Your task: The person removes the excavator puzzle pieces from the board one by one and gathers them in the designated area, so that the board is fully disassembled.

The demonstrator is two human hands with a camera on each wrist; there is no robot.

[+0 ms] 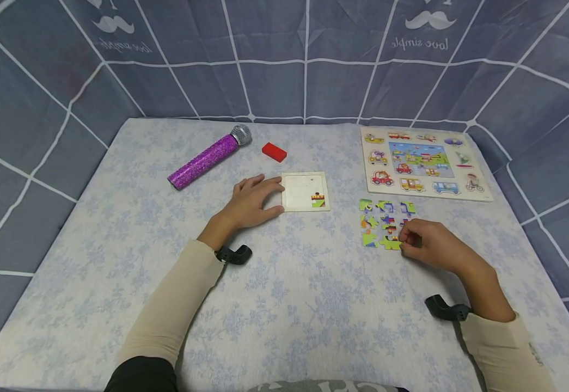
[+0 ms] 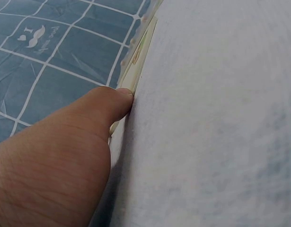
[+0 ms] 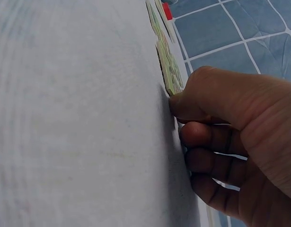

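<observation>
A small square wooden puzzle tray (image 1: pixel 298 191) lies mid-table, with one printed piece (image 1: pixel 318 200) in its lower right corner. My left hand (image 1: pixel 252 204) rests at the tray's left edge, its fingers fairly straight; in the left wrist view the thumb (image 2: pixel 119 99) touches the frame. Loose jigsaw pieces (image 1: pixel 369 222) lie in rows to the right. At their lower right, my right hand (image 1: pixel 433 245) has its fingers curled, with thumb and forefinger pinching the edge of a green-based puzzle piece (image 1: pixel 390 243). The fingers partly hide the right-hand pieces.
A larger wooden vehicle puzzle board (image 1: pixel 426 189) lies behind the loose pieces, at the back right. A red block (image 1: pixel 274 152) sits beyond the tray. To its left is a purple glittery microphone (image 1: pixel 206 162). Tiled-pattern curtains (image 1: pixel 279 87) surround the table (image 1: pixel 284 305).
</observation>
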